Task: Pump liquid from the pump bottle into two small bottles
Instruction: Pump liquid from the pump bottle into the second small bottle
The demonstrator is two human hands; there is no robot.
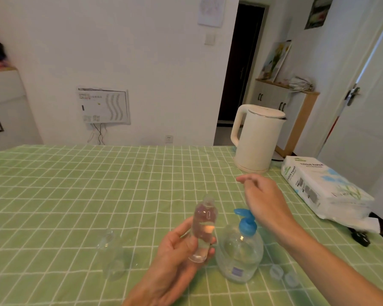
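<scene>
Left hand (175,252) gripping small bottle (202,230), right hand (263,199) above pump bottle (240,250)

Small bottle (203,230) in left hand (175,257) (uncapped)

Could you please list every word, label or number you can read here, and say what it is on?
"TISSUE PAPER": top face of the tissue pack.
"TISSUE PAPER": again on the pack's end face, running sideways.
Smaller print on the pack: too blurred to read.
Small label low on the pump bottle: too small to read.
Print on the wall panel: blurred, unreadable.
</scene>
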